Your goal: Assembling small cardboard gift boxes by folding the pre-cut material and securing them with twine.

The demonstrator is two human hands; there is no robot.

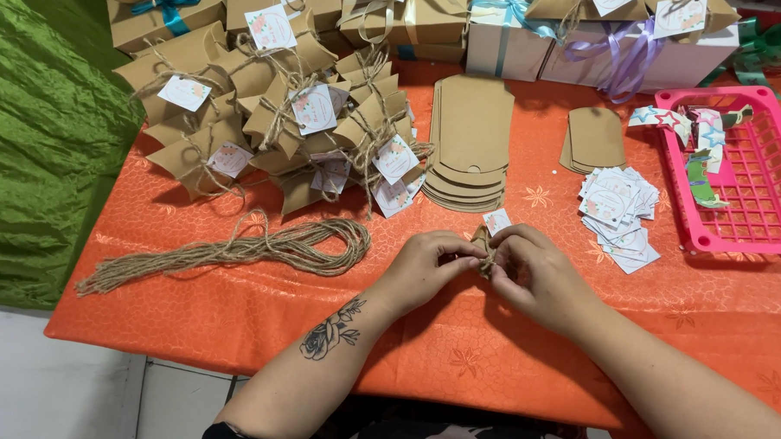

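Box position: the small kraft box (483,243) sits between my two hands, above the orange tablecloth (231,318), its long axis upright.
Nearer hand: both touch it equally.
Left hand (423,268): fingertips pinched on the twine (487,266).
Right hand (540,277): fingers closed around the box's side.
Look: brown card, mostly hidden, white tag (497,221) just above it.

Bench cover (231,326): orange cloth, slight sheen, embossed | twine bundle (234,250) left of grips: rough jute fibre | flat blanks (469,140) beyond grips: matt brown kraft card | basket (755,185) far right: glossy pink plastic | tags (620,210): smooth white paper
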